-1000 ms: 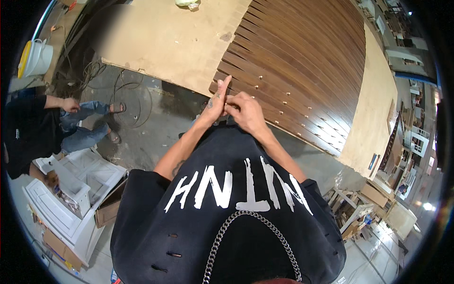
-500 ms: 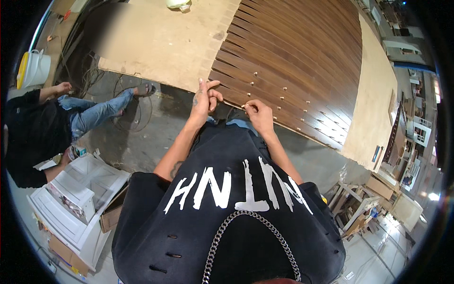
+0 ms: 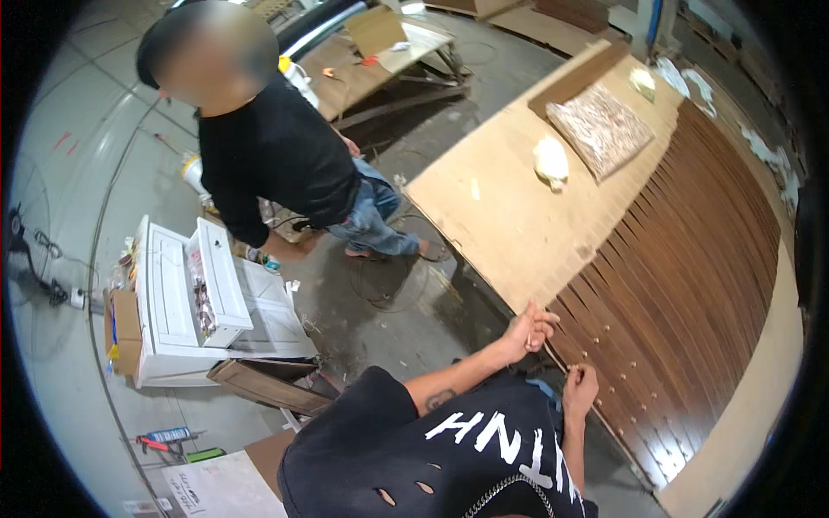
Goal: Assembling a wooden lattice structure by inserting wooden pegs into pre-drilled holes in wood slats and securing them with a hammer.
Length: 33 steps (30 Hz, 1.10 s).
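A panel of dark brown wooden slats (image 3: 682,285) lies on the worktable, with several small pale dowels (image 3: 623,376) standing out of it near its front edge. My left hand (image 3: 528,332) is at the table's front edge by the panel's left corner, its fingers curled in and the index finger straighter; whatever lies in the palm is hidden. To its right, my right hand (image 3: 580,388) pinches a tiny pale piece, seemingly a dowel, at the panel's front edge. The fingertips hide most of it.
Left of the slats, a pale board (image 3: 501,198) carries a clear bag of dowels (image 3: 600,129) and a whitish bundle (image 3: 551,162). A person in a black shirt (image 3: 276,147) stands at the left. Nearby are a white cabinet (image 3: 164,311) and cables on the floor (image 3: 389,276).
My view has swung left, so the panel and both hands appear lower and further right. The other person now shows more fully. Both hands keep about the same pose at the edge.
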### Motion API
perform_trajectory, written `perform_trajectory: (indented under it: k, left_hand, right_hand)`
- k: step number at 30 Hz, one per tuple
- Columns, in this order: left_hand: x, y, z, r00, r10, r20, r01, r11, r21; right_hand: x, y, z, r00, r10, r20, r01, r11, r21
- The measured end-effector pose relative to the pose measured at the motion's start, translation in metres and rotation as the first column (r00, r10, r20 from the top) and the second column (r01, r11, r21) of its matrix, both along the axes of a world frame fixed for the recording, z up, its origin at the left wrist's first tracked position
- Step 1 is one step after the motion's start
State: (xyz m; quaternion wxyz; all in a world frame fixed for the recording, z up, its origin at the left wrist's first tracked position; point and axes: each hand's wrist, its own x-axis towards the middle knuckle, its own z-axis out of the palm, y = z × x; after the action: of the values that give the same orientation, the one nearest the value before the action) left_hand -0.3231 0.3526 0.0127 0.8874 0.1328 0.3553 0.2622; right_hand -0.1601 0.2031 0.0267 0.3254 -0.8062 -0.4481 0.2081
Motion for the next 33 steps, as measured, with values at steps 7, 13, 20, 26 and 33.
perform_trajectory:
  k: [7,13,20,26,33]
  left_hand:
    - [-0.002,-0.001,0.011,0.999,0.021,0.037,-0.021,1.0,0.004]
    - [0.0,0.001,0.007,0.995,0.011,0.096,-0.006,0.999,-0.049]
    - [0.007,0.001,-0.004,0.994,0.031,0.102,-0.01,0.98,-0.201]
    - [0.009,0.011,0.005,0.99,0.087,0.109,-0.058,0.968,-0.246]
    - [0.078,0.141,0.068,0.975,0.147,0.168,-0.13,0.985,-0.11]
  right_hand:
    - [0.002,0.003,0.003,0.977,0.098,0.191,-0.124,0.983,0.132]
    - [-0.012,0.006,0.006,0.906,0.196,0.376,-0.188,0.98,-0.056]
    - [-0.005,0.01,0.017,0.903,0.23,0.361,-0.156,0.962,-0.224]
    - [-0.006,-0.001,0.029,0.997,0.048,0.066,-0.046,0.999,-0.028]
    - [-0.007,-0.067,0.049,0.973,-0.199,-0.115,0.189,0.978,-0.086]
